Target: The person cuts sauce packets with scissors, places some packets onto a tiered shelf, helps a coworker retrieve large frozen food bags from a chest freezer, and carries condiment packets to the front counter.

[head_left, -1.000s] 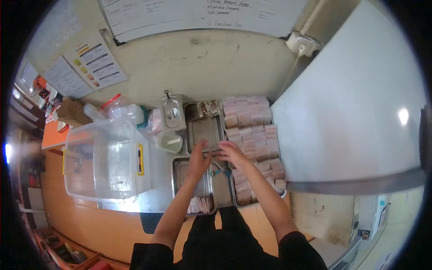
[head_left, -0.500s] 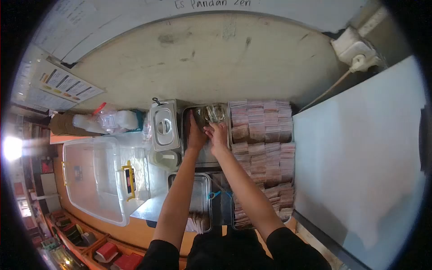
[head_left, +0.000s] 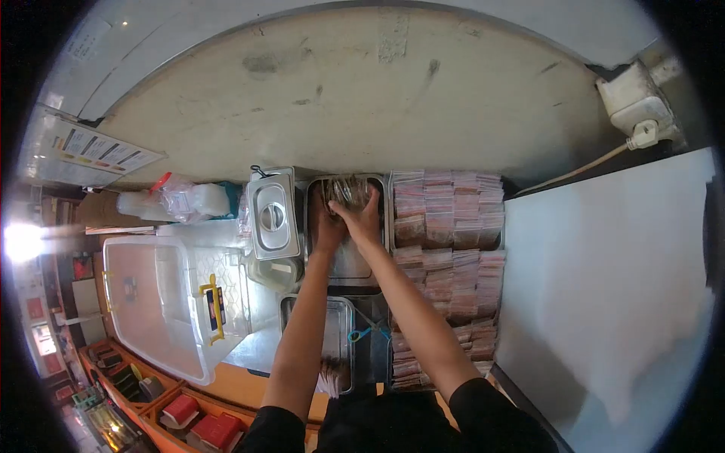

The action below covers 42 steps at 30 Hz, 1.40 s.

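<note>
My left hand (head_left: 325, 228) is inside a metal tray (head_left: 349, 270), pressed against the left side of a bundle of clear plastic packets (head_left: 349, 189) with brownish contents. From the right, my right hand (head_left: 363, 218) curves around the same bundle, its thumb and fingers apart across it. The bundle stands at the tray's far end, and its exact contents cannot be made out. Part of my left hand is in shadow. Both forearms reach over a smaller metal tray (head_left: 345, 306) holding some packets near my body.
Trays of tightly stacked pinkish packets (head_left: 449, 215) stand on the right, beside a large white panel (head_left: 612, 287). On the left are a lidded steel container (head_left: 272, 215), a clear plastic box (head_left: 158, 302) and plastic bags (head_left: 181, 198). Blue-handled scissors (head_left: 370, 331) lie between trays.
My right hand has moved farther into the tray and now spreads around the plastic bundle. My left hand has come in against its left side. The view has shifted slightly.
</note>
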Motion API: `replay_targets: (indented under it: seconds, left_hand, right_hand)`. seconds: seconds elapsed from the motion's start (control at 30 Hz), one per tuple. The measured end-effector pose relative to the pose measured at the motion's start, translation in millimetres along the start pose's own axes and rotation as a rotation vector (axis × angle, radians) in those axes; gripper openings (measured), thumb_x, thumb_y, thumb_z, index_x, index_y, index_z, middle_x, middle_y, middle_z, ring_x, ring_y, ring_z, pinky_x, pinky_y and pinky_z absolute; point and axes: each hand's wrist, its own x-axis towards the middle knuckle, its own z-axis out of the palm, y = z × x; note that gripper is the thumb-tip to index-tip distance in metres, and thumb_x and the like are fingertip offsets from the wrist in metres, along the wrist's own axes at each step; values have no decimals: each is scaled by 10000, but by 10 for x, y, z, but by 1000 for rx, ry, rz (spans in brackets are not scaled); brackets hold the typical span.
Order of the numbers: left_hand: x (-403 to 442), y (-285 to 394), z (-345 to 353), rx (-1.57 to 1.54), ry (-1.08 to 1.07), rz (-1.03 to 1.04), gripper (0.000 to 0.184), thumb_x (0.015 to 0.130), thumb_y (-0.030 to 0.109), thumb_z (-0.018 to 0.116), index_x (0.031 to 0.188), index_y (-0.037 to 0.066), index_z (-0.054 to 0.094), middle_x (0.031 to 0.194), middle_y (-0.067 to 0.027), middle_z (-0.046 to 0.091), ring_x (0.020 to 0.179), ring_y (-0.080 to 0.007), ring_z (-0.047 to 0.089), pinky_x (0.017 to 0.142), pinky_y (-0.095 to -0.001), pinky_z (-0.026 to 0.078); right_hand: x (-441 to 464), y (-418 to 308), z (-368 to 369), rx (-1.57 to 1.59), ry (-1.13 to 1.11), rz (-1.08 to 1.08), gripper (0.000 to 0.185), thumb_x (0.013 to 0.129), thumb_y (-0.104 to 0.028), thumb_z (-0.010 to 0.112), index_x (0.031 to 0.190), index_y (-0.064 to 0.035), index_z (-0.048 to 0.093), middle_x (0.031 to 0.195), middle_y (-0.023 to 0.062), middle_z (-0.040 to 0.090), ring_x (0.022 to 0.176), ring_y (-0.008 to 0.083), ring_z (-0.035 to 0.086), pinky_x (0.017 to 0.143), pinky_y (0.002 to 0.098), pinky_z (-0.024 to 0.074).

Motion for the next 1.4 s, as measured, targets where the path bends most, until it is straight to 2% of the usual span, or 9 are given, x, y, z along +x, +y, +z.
replay_targets:
  seconds: [0.07,0.33,0.53,0.73,0.8,0.9,1.03,1.27,1.4]
  left_hand:
    - [38,105,-53,-553,-129,-57,922,764,101,807,1509,15,270,1422,-191,479,1315,-310,490,1094,-398,411]
    - [-86,753,-361,-556,-197,-241,805,779,57,782,1461,20,355,1352,-148,555,1226,-248,564,1033,-361,467]
    - [-642,1512,-932,-586,-320,-297,848,780,127,801,1489,39,344,1376,-148,540,1258,-246,548,1044,-376,463]
    - [-1726,1719,-1700,-1062,-227,-232,1035,729,326,878,1532,48,286,1484,-155,440,1347,-274,469,1087,-407,430]
    - [-2035,1590,-2140,-1305,-299,-171,994,798,464,790,1548,69,272,1518,-163,401,1389,-301,423,1132,-447,387]
    - [-2520,1458,-2797,-1459,-130,-151,962,819,498,746,1547,73,281,1521,-161,400,1394,-306,417,1139,-464,374]
    - [-3408,1299,-3764,-1556,169,-113,926,848,544,688,1545,80,292,1526,-159,398,1400,-313,408,1150,-485,356]
    - [-5466,1034,-5608,-1547,488,-167,806,920,655,482,1505,108,386,1468,-128,478,1292,-329,500,1083,-517,402]
    - [-6484,691,-6368,-1517,585,-197,838,865,670,540,1494,130,416,1461,-115,491,1302,-325,494,1066,-527,404]
  right_hand:
    - [47,-32,-37,145,-47,31,859,702,-290,909,1341,15,423,1313,174,543,1194,252,553,1020,388,434]
    - [-216,-517,-326,379,-235,294,840,832,-395,798,1459,-18,385,1336,152,547,1242,256,533,1055,390,413]
    - [-987,-1207,-827,222,-305,101,693,929,-373,702,1438,-8,405,1340,159,536,1269,250,517,1060,386,419]
    - [-2373,-1829,-798,-86,-319,-376,689,931,-263,677,1481,-16,343,1441,270,423,1313,395,475,1102,466,381]
    - [-2801,-1902,-635,-182,-327,-561,717,920,-241,680,1498,-17,320,1467,294,384,1333,437,446,1111,491,362]
    - [-3505,-1980,-303,-212,-530,-654,790,897,-173,686,1536,-10,251,1565,298,203,1415,468,315,1147,490,316]
    - [-4569,-2115,180,-345,-835,-730,937,853,-217,715,1584,-28,160,1595,337,95,1376,526,322,1126,521,327]
    - [-6657,-1770,1139,-501,-1366,-885,858,857,-113,692,1580,-92,231,1602,286,136,1390,488,360,1108,476,377]
    - [-7596,-1595,1802,-603,-1683,-781,790,859,-130,717,1541,-190,322,1537,254,243,1388,458,363,1107,461,399]
